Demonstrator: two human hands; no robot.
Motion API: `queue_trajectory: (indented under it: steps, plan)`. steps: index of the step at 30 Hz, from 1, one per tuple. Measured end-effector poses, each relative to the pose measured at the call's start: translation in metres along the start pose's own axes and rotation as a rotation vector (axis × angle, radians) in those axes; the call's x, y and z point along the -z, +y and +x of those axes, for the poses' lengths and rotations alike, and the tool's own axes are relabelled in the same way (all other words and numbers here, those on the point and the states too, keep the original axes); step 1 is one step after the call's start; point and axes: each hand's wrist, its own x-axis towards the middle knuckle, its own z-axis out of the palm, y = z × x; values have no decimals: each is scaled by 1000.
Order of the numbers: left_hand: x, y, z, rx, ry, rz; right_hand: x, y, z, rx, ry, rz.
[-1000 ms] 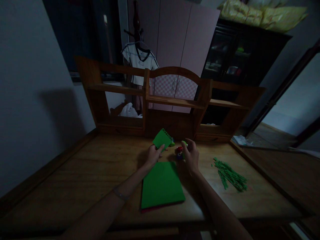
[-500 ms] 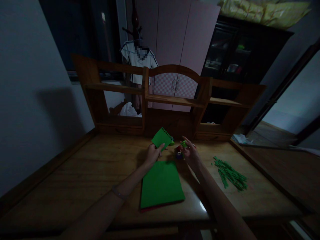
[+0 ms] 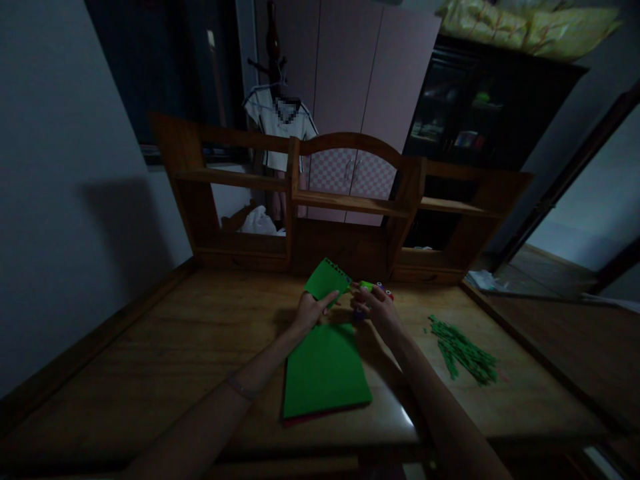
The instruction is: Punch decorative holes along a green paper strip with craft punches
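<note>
The left hand [image 3: 309, 315] pinches a small green paper sheet with a notched edge [image 3: 321, 281] just past the far side of the flat green paper stack [image 3: 327, 373] on the wooden bench [image 3: 200, 347], where a careless tug could tear or crease the sheet. The right hand [image 3: 381, 312] curls beyond the stack's far right corner, beside a small bright-green object [image 3: 367, 286]; I cannot tell whether its grip pinches anything. Both forearms reach forward, flanking the stack.
</note>
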Motion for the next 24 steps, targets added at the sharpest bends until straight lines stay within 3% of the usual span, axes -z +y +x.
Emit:
queue_trajectory:
  steps: [6,16,24]
  plan:
    - [-1,2,-3,-12,-22,-3,3,3,-1,32,40,-154]
    - [2,-7,-1,-42,-12,63,-7,-1,-7,50,1,-153]
    - [-2,0,-3,-35,14,15,-16,-6,-18,44,-140,-236]
